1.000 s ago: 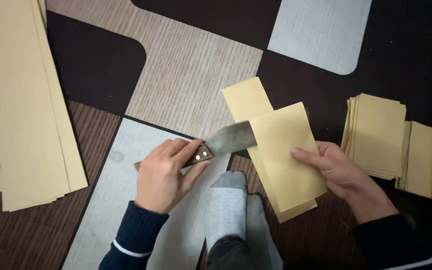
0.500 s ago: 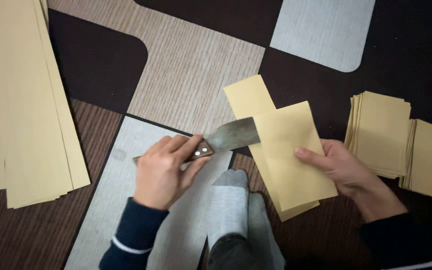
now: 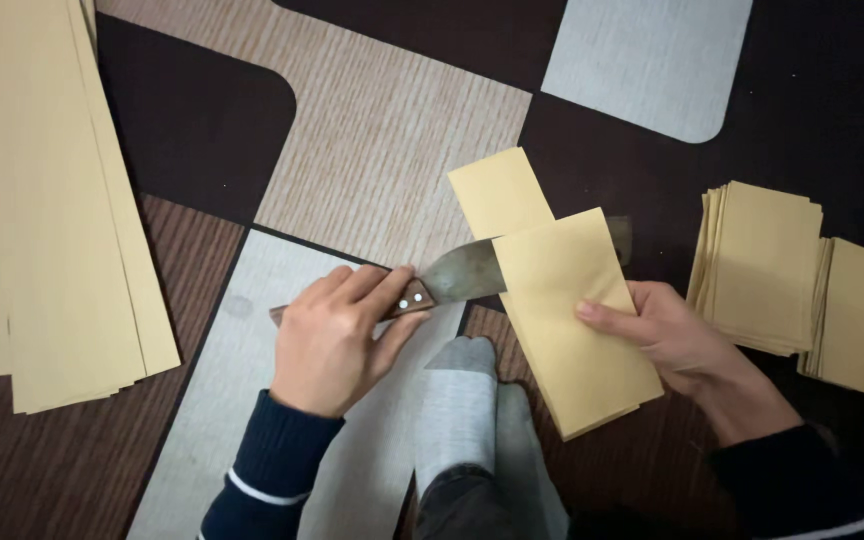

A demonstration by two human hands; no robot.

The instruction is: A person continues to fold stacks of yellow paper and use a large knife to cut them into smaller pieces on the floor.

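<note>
The folded yellow paper (image 3: 577,330) looks thin, light and bendy, so the right hand (image 3: 687,345) pinches its edge while the left hand (image 3: 337,340) grips the knife (image 3: 452,280) by its wooden handle

Soft, even indoor light from above, moderately bright, faint shadows under the left hand (image 3: 337,340) and the folded paper (image 3: 572,320), no glare, dark floor (image 3: 192,130) patches lose detail, sharp focus, slight softness at edges

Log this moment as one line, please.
left hand: grips knife | blade: slid inside folded yellow paper | right hand: holds paper down | cut stack: right
</note>
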